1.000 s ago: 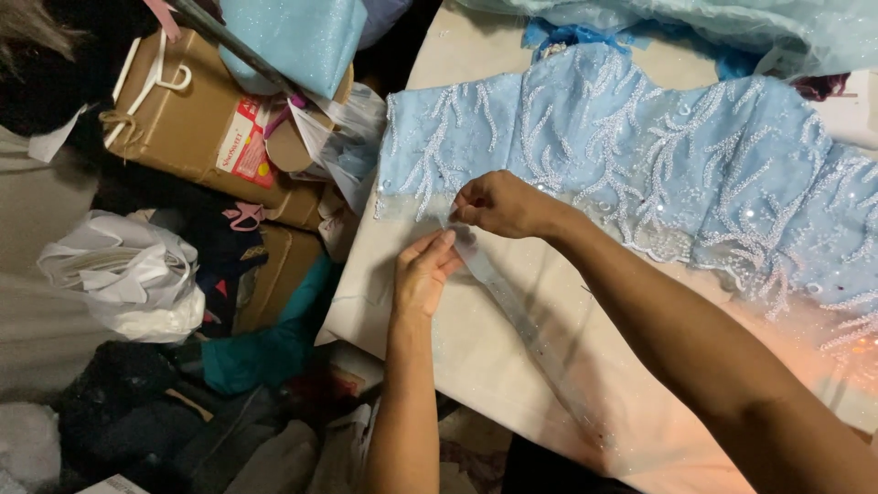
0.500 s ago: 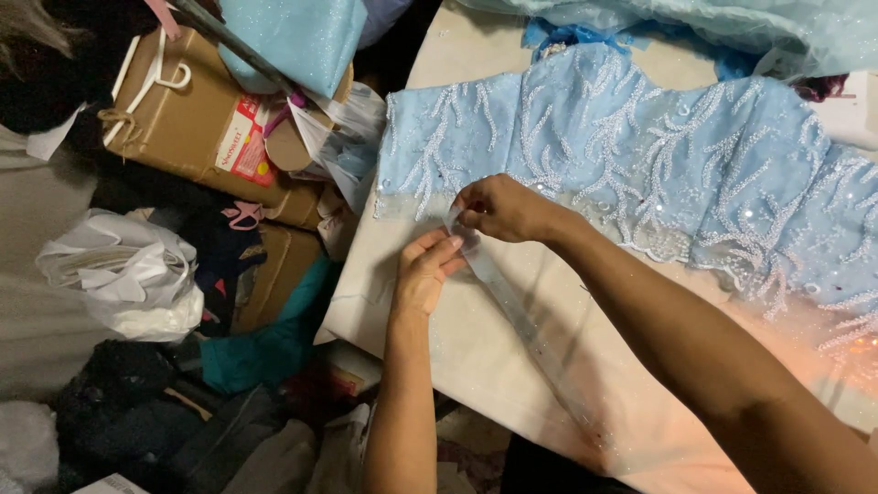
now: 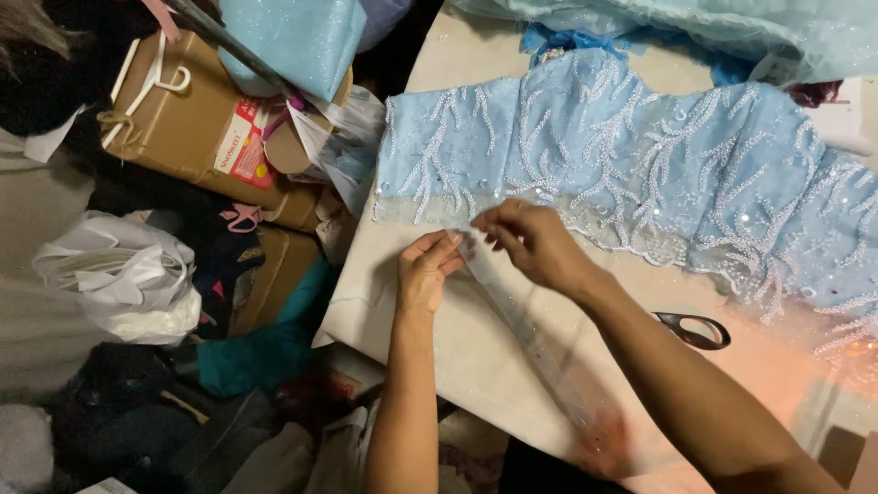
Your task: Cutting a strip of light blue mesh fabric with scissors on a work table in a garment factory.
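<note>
While the left hand (image 3: 425, 273) and right hand (image 3: 530, 242) pinch a strip of sheer fabric (image 3: 540, 352) with closed fingertips, the strip trails across the pale surface (image 3: 439, 357). A beaded blue dress (image 3: 640, 174) lies just above the hands, scissors (image 3: 693, 329) sit nearby, and cardboard boxes (image 3: 183, 128) crowd the left.

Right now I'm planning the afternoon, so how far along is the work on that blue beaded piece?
Looks done: the light blue beaded bodice lies flat on the table, its beadwork covering it. In hand: the left hand and right hand pinch a sheer strip near its lower edge. Left: the strip trails loose toward the person, and black-handled scissors lie untouched.
</note>
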